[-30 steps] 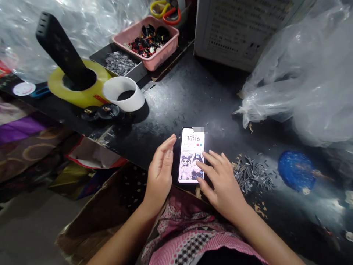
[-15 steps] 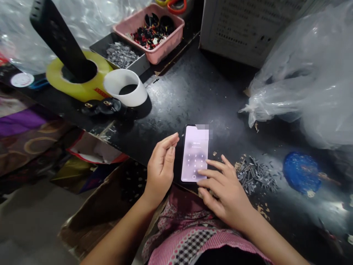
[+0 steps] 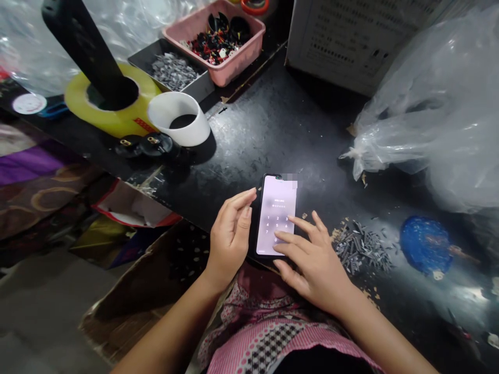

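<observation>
A smartphone (image 3: 276,208) lies flat near the front edge of the black table (image 3: 273,124), its screen lit with a number keypad. My left hand (image 3: 230,236) rests against the phone's left side, fingers loosely curled along its edge. My right hand (image 3: 312,259) is spread over the lower right of the phone, and one fingertip touches the keypad. Neither hand lifts the phone.
A pile of small grey screws (image 3: 360,249) and a blue lid (image 3: 425,244) lie to the right. Clear plastic bags (image 3: 432,114) fill the right side. At the back left stand a white cup (image 3: 179,124), a yellow tape roll (image 3: 109,111), a pink tray (image 3: 218,41) and a cardboard box (image 3: 351,36).
The phone screen went from a lock screen with clock and picture to a number keypad. My right fingers shifted onto the keypad; my left fingers curled closer to the phone's edge.
</observation>
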The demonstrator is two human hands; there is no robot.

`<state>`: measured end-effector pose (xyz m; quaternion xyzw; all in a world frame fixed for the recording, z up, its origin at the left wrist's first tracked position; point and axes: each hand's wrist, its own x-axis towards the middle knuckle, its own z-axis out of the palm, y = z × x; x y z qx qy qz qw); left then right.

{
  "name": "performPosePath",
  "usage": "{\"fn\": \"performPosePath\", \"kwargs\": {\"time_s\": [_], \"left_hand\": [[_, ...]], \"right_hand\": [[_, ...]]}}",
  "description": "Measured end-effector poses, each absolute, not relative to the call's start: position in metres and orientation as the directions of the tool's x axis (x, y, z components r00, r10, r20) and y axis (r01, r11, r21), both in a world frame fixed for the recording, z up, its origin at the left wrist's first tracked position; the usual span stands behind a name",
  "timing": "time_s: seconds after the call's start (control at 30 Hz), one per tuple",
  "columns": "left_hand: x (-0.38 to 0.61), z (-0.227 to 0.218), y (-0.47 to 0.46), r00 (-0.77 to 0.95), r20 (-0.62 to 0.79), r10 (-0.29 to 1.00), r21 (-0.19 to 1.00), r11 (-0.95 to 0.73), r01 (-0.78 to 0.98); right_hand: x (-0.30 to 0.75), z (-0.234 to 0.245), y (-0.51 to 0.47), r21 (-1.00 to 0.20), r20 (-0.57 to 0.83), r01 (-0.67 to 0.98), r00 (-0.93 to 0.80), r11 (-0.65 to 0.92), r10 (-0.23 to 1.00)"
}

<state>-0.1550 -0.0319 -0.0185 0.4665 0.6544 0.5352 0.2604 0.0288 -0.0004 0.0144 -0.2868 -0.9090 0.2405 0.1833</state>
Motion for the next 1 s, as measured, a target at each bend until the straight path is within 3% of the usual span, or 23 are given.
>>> {"fn": "performPosePath", "kwargs": {"time_s": [0.2, 0.33, 0.43, 0.8, 1.0], "left_hand": [[-0.156, -0.022, -0.039, -0.35, 0.332, 0.876, 0.857, -0.125, 0.5], [-0.162, -0.028, -0.043, -0.154, 0.454, 0.877, 0.756, -0.289, 0.587], [-0.166, -0.031, -0.042, -0.099, 0.5, 0.86, 0.713, -0.345, 0.611], [-0.164, -0.033, -0.04, -0.2, 0.449, 0.871, 0.753, -0.248, 0.61], [-0.163, -0.036, -0.043, -0.255, 0.394, 0.883, 0.781, -0.175, 0.6]], "right_hand": [[0.023, 0.014, 0.009, -0.508, 0.163, 0.499, -0.744, 0.702, 0.647], [0.026, 0.014, 0.013, -0.558, 0.198, 0.473, -0.722, 0.682, 0.663], [0.031, 0.015, 0.013, -0.6, 0.242, 0.459, -0.676, 0.655, 0.696], [0.042, 0.012, 0.011, -0.598, 0.216, 0.491, -0.662, 0.633, 0.718], [0.03, 0.009, 0.006, -0.523, 0.164, 0.515, -0.721, 0.679, 0.673]]}}
